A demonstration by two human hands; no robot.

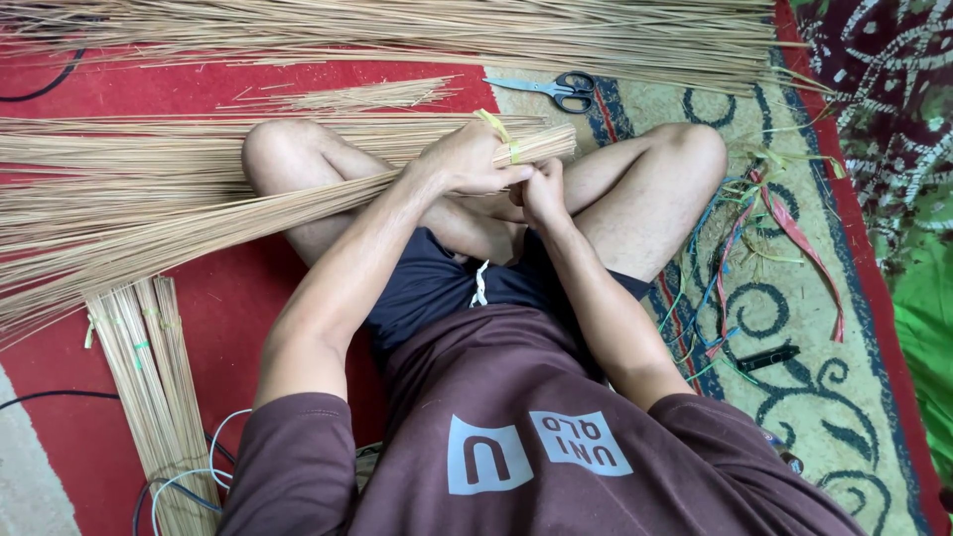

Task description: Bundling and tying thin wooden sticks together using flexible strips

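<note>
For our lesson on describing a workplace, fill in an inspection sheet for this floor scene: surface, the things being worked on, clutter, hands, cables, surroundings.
Surface: red mat beside a patterned rug.
Job's things: stick bundle across the lap, bound near its end by a yellow-green band.
Clutter: scissors, coloured strips, a small black object, tied stick bundles, loose sticks along the top.
Hands: left hand grips the bundle near the band; right hand closed at the bundle's end, what its fingers pinch is hidden.
Cables: white and blue cables at lower left; black cable at upper left.
Surroundings: patterned cloth and green cloth on the right.
</note>
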